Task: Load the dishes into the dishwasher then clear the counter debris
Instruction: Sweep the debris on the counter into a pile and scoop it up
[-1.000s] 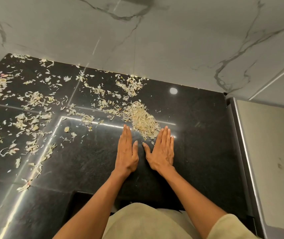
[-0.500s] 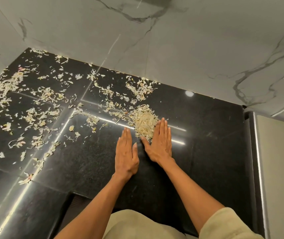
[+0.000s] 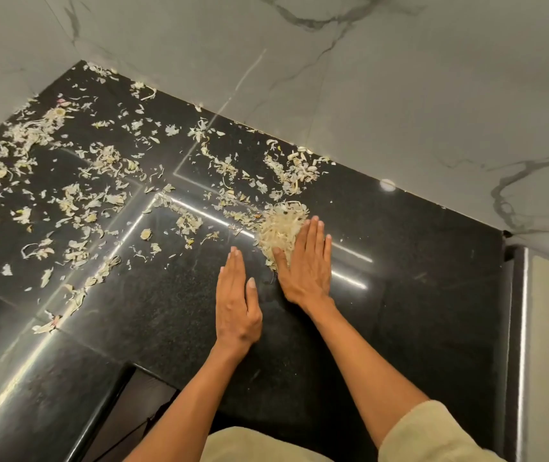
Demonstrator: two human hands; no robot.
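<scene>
**Sweeping peelings into a heap**

The debris-clearing step is underway. Both hands are lying flat, fingers straight, on the black counter (image 3: 416, 295): the right hand (image 3: 306, 265) is pressing against the peel pile (image 3: 278, 228) at centre frame, the left hand (image 3: 236, 301) just beside it. Scattered peelings (image 3: 76, 201) are covering the left; next, likely gathering those inward.

Two hands (image 3: 266, 288), one gathered pile of peel scraps (image 3: 278, 228), countless loose scraps (image 3: 76, 201) scattered on one black tabletop (image 3: 416, 295).

Head view looks steeply down, close over the counter (image 3: 416, 295).
</scene>
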